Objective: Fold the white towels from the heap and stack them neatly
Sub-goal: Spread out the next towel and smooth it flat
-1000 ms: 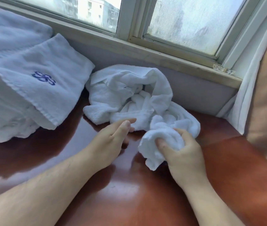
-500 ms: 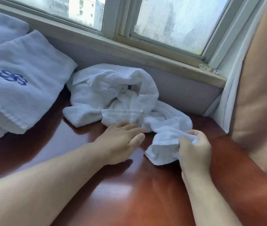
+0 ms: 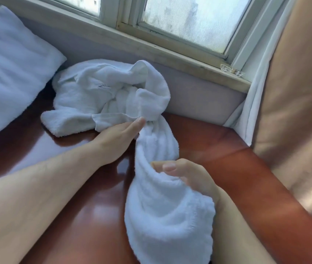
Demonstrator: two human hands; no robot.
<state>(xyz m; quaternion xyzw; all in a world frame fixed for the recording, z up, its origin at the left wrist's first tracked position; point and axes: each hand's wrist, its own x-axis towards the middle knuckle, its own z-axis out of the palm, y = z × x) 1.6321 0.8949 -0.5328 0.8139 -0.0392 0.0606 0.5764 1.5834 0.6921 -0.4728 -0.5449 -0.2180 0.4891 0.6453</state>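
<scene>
On the far left lay a big towel point(image 3: 8, 73), white with a bit of blue stitching. Next to it, under the window point(image 3: 189, 21), sat the heap point(image 3: 98, 92) of white towels, all bunched up on the shiny brown table point(image 3: 218, 141). The left hand point(image 3: 117, 138) lay flat with straight fingers, touching the heap where one towel point(image 3: 162, 206) came out of it. That towel ran toward the person, twisted like a rope. The right hand point(image 3: 187, 178) had its fingers and thumb curled round the towel's middle. The towel looked soft, light and floppy to me, so it would sag. Two corners, one in each hand, seemed the best place to hold it. On the right hung a curtain point(image 3: 252, 92).
</scene>
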